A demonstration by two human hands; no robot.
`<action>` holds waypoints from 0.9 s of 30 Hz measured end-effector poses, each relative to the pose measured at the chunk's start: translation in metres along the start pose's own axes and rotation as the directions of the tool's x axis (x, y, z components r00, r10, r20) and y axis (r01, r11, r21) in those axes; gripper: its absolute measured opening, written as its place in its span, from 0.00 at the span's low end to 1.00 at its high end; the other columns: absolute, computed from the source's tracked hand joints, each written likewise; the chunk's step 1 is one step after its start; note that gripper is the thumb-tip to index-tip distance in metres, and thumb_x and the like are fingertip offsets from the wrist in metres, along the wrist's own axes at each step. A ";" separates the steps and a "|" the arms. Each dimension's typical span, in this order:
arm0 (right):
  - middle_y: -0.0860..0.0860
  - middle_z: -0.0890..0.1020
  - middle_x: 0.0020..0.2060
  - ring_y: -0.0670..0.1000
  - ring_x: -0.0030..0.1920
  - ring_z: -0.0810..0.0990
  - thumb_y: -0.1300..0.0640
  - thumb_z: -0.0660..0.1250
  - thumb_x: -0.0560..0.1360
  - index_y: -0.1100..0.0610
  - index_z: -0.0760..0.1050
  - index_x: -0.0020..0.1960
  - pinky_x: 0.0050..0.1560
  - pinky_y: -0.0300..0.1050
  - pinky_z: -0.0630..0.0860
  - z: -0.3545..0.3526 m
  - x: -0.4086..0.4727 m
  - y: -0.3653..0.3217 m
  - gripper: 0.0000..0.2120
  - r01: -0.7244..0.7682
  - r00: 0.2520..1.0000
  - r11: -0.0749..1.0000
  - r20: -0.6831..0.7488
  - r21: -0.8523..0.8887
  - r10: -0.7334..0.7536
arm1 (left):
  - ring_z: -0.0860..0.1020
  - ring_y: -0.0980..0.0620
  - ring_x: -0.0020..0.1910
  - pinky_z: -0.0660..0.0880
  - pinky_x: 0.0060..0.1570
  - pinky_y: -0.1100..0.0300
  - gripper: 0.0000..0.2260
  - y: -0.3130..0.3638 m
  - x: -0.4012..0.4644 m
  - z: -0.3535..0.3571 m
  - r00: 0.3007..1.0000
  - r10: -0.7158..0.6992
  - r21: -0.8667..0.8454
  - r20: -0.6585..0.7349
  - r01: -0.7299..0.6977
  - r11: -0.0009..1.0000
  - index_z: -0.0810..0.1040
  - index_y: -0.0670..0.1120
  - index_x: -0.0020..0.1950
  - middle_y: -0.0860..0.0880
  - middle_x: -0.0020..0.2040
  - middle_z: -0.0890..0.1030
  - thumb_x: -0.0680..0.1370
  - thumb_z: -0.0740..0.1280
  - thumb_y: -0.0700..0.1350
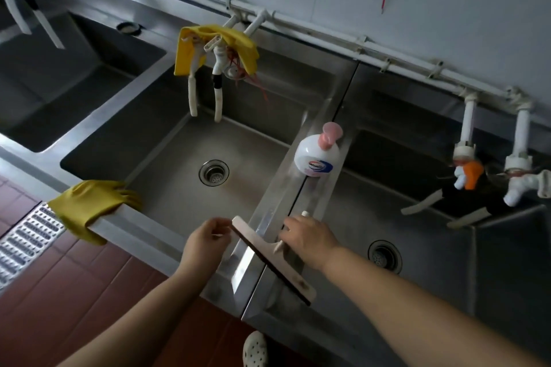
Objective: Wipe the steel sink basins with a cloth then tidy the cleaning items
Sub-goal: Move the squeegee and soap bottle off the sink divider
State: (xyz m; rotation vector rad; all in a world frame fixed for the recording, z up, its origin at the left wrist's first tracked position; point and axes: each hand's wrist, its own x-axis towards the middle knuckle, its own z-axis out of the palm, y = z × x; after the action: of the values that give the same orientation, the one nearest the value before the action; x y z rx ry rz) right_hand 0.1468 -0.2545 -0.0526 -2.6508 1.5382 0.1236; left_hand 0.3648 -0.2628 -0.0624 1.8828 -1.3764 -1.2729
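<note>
Right hand (307, 237) grips squeegee (272, 259) handle | left hand (205, 240) loose, beside blade

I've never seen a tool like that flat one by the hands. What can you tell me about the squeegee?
The squeegee looks like pale plastic or metal, with a long flat head edged by a dark strip and a short handle. It lies slanted across the steel ledge between two basins. The right hand covers its handle; the left hand is close to its far tip, contact unclear.

Over the steel divider (301, 199) between two sink basins, the right hand (307, 237) grips a squeegee (272, 259) by its handle, the left hand (205, 243) loosely curled beside its blade, near a soap bottle (316, 155).
</note>
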 end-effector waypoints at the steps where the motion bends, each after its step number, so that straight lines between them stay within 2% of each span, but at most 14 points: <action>1: 0.49 0.77 0.30 0.49 0.29 0.77 0.59 0.78 0.55 0.53 0.77 0.30 0.22 0.36 0.69 -0.004 -0.006 0.005 0.10 -0.020 0.998 1.000 -0.052 0.008 0.020 | 0.77 0.56 0.44 0.74 0.44 0.61 0.10 0.003 0.003 -0.002 1.000 0.004 -0.019 -0.029 -0.004 1.000 0.77 0.51 0.52 0.54 0.46 0.79 0.76 0.65 0.37; 5: 0.50 0.78 0.34 0.49 0.29 0.77 0.59 0.79 0.61 0.55 0.80 0.37 0.23 0.37 0.71 -0.022 -0.038 0.033 0.09 -0.096 0.949 0.980 -0.280 0.173 0.143 | 0.78 0.51 0.45 0.75 0.43 0.58 0.10 0.030 0.020 -0.002 0.995 0.001 -0.164 -0.102 -0.017 0.986 0.76 0.50 0.54 0.51 0.48 0.79 0.78 0.63 0.37; 8: 0.51 0.79 0.38 0.48 0.32 0.78 0.55 0.72 0.69 0.57 0.80 0.42 0.29 0.38 0.75 -0.040 -0.058 0.058 0.06 -0.181 0.866 0.951 -0.418 0.249 0.274 | 0.79 0.51 0.46 0.74 0.43 0.59 0.10 0.069 0.029 0.016 0.996 0.072 -0.228 -0.046 -0.081 0.970 0.76 0.51 0.52 0.51 0.49 0.80 0.78 0.62 0.36; 9: 0.52 0.80 0.39 0.48 0.34 0.78 0.54 0.69 0.71 0.58 0.80 0.43 0.31 0.38 0.76 -0.046 -0.064 0.068 0.07 -0.214 0.829 0.934 -0.453 0.286 0.328 | 0.79 0.53 0.46 0.73 0.43 0.61 0.11 0.085 0.030 0.024 0.994 0.108 -0.248 -0.026 -0.111 0.962 0.76 0.51 0.52 0.51 0.49 0.80 0.77 0.62 0.36; 11: 0.52 0.79 0.41 0.47 0.36 0.79 0.54 0.66 0.73 0.59 0.80 0.45 0.34 0.38 0.77 -0.058 -0.072 0.091 0.09 -0.282 0.746 0.880 -0.489 0.383 0.452 | 0.79 0.54 0.45 0.73 0.42 0.63 0.12 0.120 0.033 0.042 0.982 0.188 -0.297 -0.002 -0.180 0.938 0.76 0.51 0.51 0.51 0.48 0.80 0.77 0.62 0.35; 13: 0.52 0.79 0.43 0.47 0.39 0.78 0.57 0.69 0.73 0.60 0.79 0.47 0.37 0.38 0.77 -0.067 -0.077 0.120 0.06 -0.354 0.669 0.816 -0.486 0.457 0.562 | 0.79 0.55 0.44 0.73 0.43 0.63 0.13 0.154 0.034 0.059 0.965 0.262 -0.316 0.017 -0.244 0.917 0.76 0.54 0.49 0.53 0.47 0.81 0.77 0.63 0.35; 16: 0.51 0.79 0.41 0.46 0.38 0.77 0.60 0.70 0.74 0.59 0.78 0.47 0.36 0.36 0.74 -0.084 -0.071 0.171 0.04 -0.435 0.601 0.757 -0.468 0.489 0.648 | 0.80 0.60 0.43 0.74 0.43 0.63 0.14 0.197 0.039 0.079 0.935 0.349 -0.313 0.056 -0.316 0.896 0.76 0.58 0.49 0.56 0.46 0.81 0.77 0.63 0.37; 18: 0.50 0.79 0.39 0.47 0.37 0.76 0.58 0.69 0.74 0.58 0.78 0.46 0.34 0.36 0.72 -0.096 -0.061 0.206 0.03 -0.472 0.617 0.755 -0.441 0.456 0.652 | 0.80 0.61 0.44 0.74 0.43 0.63 0.14 0.219 0.046 0.091 0.920 0.384 -0.305 0.073 -0.347 0.887 0.76 0.59 0.49 0.56 0.47 0.81 0.77 0.63 0.38; 20: 0.51 0.79 0.38 0.50 0.37 0.77 0.56 0.66 0.76 0.57 0.79 0.47 0.36 0.43 0.74 -0.104 -0.047 0.240 0.05 -0.501 0.673 0.784 -0.404 0.367 0.619 | 0.79 0.60 0.46 0.74 0.44 0.63 0.14 0.238 0.054 0.101 0.907 0.413 -0.285 0.075 -0.378 0.881 0.76 0.59 0.49 0.57 0.47 0.80 0.77 0.63 0.38; 22: 0.52 0.78 0.39 0.52 0.39 0.76 0.55 0.63 0.77 0.56 0.80 0.48 0.36 0.46 0.73 -0.106 -0.032 0.270 0.08 -0.522 0.739 0.827 -0.373 0.209 0.561 | 0.80 0.59 0.46 0.74 0.44 0.64 0.14 0.254 0.065 0.109 0.899 0.434 -0.267 0.059 -0.405 0.874 0.76 0.58 0.50 0.56 0.48 0.81 0.77 0.64 0.38; 24: 0.53 0.78 0.42 0.53 0.42 0.76 0.56 0.62 0.77 0.55 0.80 0.49 0.36 0.43 0.68 -0.105 -0.015 0.296 0.09 -0.508 0.812 0.861 -0.324 0.014 0.485 | 0.79 0.60 0.46 0.75 0.45 0.64 0.13 0.266 0.077 0.115 0.892 0.450 -0.229 0.038 -0.430 0.873 0.76 0.58 0.49 0.57 0.47 0.80 0.77 0.64 0.38; 27: 0.53 0.76 0.50 0.55 0.52 0.74 0.60 0.62 0.76 0.54 0.78 0.52 0.38 0.45 0.66 -0.099 0.010 0.327 0.09 -0.454 0.891 0.850 -0.151 -0.268 0.429 | 0.79 0.60 0.44 0.76 0.44 0.64 0.13 0.276 0.094 0.121 0.889 0.459 -0.188 0.015 -0.448 0.874 0.76 0.58 0.46 0.57 0.45 0.80 0.77 0.65 0.38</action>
State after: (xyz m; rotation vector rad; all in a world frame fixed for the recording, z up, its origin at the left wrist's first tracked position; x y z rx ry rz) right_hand -0.1288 -0.4355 0.0365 -2.4669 2.3084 0.2909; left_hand 0.1348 -0.4365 0.0658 1.3036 -1.5590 -1.1688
